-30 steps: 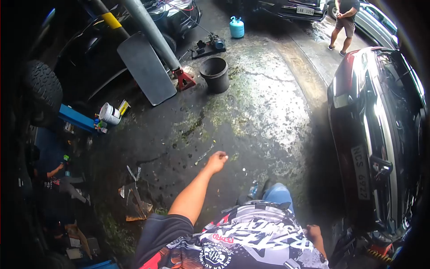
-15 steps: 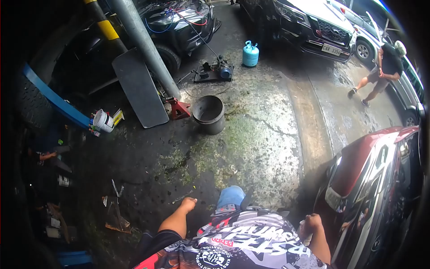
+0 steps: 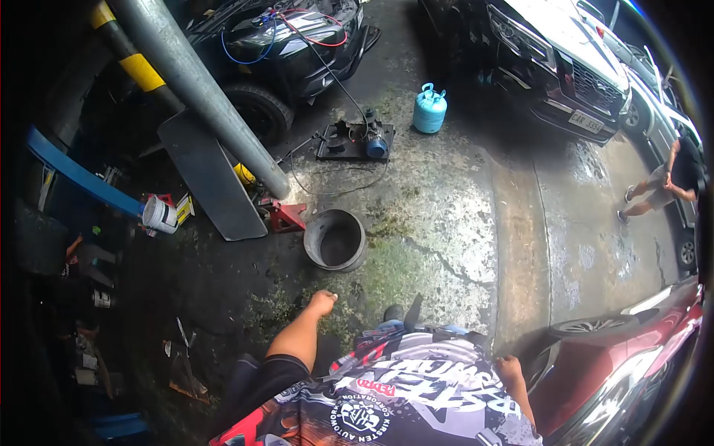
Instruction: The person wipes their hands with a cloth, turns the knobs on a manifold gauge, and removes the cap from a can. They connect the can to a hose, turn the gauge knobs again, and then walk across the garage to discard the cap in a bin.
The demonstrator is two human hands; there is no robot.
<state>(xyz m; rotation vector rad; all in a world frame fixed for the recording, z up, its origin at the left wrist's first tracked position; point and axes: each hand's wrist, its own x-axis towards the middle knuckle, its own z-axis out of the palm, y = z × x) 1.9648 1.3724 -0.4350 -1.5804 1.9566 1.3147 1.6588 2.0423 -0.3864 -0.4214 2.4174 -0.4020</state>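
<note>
My left hand (image 3: 322,303) is stretched forward over the wet concrete, its fingers curled closed. Whatever it may hold is hidden. The nearest object to it is a dark round bin (image 3: 335,241) with an open top, standing apart just ahead. My right hand (image 3: 510,367) hangs low beside my printed shirt (image 3: 416,386), fingers curled; I cannot make out anything in them. Close to its right is a dark red car (image 3: 625,342).
A red jack stand (image 3: 284,215), a dark board (image 3: 212,178) and a metal post (image 3: 201,89) stand ahead left. Further on are a pump (image 3: 372,141) and a blue gas cylinder (image 3: 429,110). A person (image 3: 680,175) stands at right; another person (image 3: 73,256) is at left.
I have moved forward, so the bin, pump and cylinder look nearer. My left hand has swung forward. The pale thing seen at my right hand earlier no longer shows clearly.
</note>
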